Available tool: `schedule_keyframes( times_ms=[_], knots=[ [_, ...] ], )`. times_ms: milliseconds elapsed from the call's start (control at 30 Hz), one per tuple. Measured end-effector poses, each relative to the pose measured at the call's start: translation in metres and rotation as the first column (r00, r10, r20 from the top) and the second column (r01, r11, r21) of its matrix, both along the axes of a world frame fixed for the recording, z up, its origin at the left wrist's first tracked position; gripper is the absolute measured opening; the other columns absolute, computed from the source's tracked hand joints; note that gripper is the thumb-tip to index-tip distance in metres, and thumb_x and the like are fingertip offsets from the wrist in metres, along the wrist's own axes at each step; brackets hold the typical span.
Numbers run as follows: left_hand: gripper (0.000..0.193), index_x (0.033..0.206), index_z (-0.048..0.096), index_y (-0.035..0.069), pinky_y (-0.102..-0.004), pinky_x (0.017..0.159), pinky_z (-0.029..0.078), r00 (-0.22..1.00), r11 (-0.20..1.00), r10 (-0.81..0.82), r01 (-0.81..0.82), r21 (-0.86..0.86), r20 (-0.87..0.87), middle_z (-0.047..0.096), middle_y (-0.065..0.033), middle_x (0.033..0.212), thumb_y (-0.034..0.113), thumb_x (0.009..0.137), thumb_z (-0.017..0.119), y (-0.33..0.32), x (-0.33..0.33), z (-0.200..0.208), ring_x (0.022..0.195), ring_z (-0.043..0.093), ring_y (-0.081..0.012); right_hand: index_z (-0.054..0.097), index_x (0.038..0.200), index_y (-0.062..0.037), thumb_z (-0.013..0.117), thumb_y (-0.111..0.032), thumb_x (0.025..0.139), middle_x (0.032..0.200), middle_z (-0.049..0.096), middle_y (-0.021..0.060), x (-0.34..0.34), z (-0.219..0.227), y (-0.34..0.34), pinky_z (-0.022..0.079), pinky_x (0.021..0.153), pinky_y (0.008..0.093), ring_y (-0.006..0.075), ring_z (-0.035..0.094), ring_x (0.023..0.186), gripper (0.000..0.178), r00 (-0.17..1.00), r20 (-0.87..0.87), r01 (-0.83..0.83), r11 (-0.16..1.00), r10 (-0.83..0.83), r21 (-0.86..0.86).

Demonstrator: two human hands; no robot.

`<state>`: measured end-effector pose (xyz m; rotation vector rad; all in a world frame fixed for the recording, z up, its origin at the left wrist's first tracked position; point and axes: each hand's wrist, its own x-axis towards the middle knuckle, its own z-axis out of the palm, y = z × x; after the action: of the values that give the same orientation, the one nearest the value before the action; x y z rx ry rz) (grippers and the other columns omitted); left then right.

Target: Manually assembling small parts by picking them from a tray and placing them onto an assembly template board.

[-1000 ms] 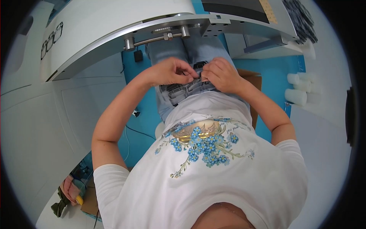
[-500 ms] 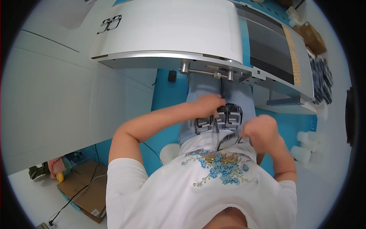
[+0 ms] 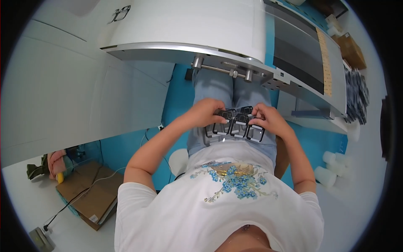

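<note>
Above my lap, a clear plastic sheet with several black rounded frame shapes [image 3: 239, 126] is stretched between both hands. My left hand [image 3: 206, 112] pinches its left side, the thumb lying over the top of a black frame. On the other side, my right hand [image 3: 270, 120] grips the right end between thumb and fingers. Light glints off the lower part of the sheet. Fingers hide parts of the upper edge, and whether more than one sheet is held I cannot tell.
Ahead of my lap runs the white machine bed [image 3: 189, 25] with a metal edge and a metal rod [image 3: 218, 70] below it. Two black frame shapes [image 3: 121, 13] lie on the bed. Stacked dark sheets [image 3: 357, 96], white tubs [image 3: 325, 176] and a flat cardboard box [image 3: 90, 189] stand around.
The dark strip that hung blurred between my hands no longer shows there. Both hands have settled on the framed sheet, the right one moving up and left, the left one slightly left.
</note>
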<state>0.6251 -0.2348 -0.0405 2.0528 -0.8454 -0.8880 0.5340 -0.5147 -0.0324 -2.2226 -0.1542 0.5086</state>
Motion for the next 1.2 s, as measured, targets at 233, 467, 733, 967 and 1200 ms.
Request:
schedule_keyframes(
  times_ms=[233, 467, 733, 967, 1200],
  knots=[
    [0.025, 0.097, 0.066, 0.002, -0.0292, 0.06, 0.045, 0.997, 0.998, -0.017, 0.012, -0.062, -0.081, 0.064, -0.0039, 0.072, 0.021, 0.084, 0.077, 0.003, 0.004, -0.028, 0.064, 0.057, -0.0141, 0.057, 0.093, -0.0038, 0.081, -0.011, 0.078, 0.066, 0.054, 0.0002, -0.005, -0.005, -0.008, 0.039, 0.056, 0.0264, 0.0081, 0.047, 0.061, 0.029, 0.999, -0.023, -0.025, 0.995, 0.027, 0.094],
    [0.021, 0.103, 0.067, 0.004, -0.0236, 0.059, 0.044, 0.926, 0.998, -0.043, 0.022, -0.06, -0.376, 0.057, 0.0038, 0.069, 0.021, 0.091, 0.072, 0.013, 0.02, -0.049, 0.062, 0.052, -0.0053, 0.059, 0.096, -0.0055, 0.082, -0.02, 0.076, 0.073, 0.061, 0.0046, -0.008, -0.014, -0.004, 0.045, 0.062, 0.0318, 0.0181, 0.057, 0.066, 0.034, 0.995, 0.095, -0.041, 0.996, 0.034, 0.078],
    [0.022, 0.107, 0.069, 0.002, -0.0239, 0.061, 0.046, 0.877, 0.998, -0.031, 0.002, -0.06, -0.48, 0.06, 0.0031, 0.071, 0.018, 0.091, 0.071, 0.015, 0.029, -0.051, 0.063, 0.053, -0.0054, 0.06, 0.098, -0.0072, 0.081, -0.024, 0.077, 0.076, 0.064, 0.0054, -0.001, -0.006, -0.001, 0.046, 0.064, 0.0326, 0.0207, 0.061, 0.07, 0.035, 0.999, 0.01, -0.032, 0.998, 0.032, 0.054],
    [0.022, 0.106, 0.069, 0.002, -0.0244, 0.062, 0.047, 0.911, 0.998, -0.069, 0.062, -0.03, -0.407, 0.061, 0.0017, 0.071, 0.017, 0.091, 0.071, 0.011, 0.029, -0.054, 0.063, 0.054, -0.0063, 0.059, 0.1, -0.006, 0.081, -0.022, 0.077, 0.075, 0.064, 0.0053, -0.009, -0.01, -0.003, 0.046, 0.063, 0.0312, 0.0175, 0.06, 0.068, 0.035, 0.998, 0.037, -0.049, 0.997, 0.047, 0.063],
    [0.019, 0.102, 0.068, -0.001, -0.027, 0.06, 0.052, 0.969, 0.988, -0.06, 0.025, -0.15, -0.239, 0.07, -0.0061, 0.078, 0.002, 0.084, 0.073, 0.013, 0.04, -0.03, 0.068, 0.066, -0.0106, 0.061, 0.08, -0.0053, 0.084, -0.014, 0.074, 0.063, 0.055, -0.0023, -0.014, -0.014, -0.03, 0.042, 0.053, 0.0263, 0.0077, 0.049, 0.059, 0.026, 0.99, -0.014, 0.141, 0.983, -0.14, 0.117]
  ],
)
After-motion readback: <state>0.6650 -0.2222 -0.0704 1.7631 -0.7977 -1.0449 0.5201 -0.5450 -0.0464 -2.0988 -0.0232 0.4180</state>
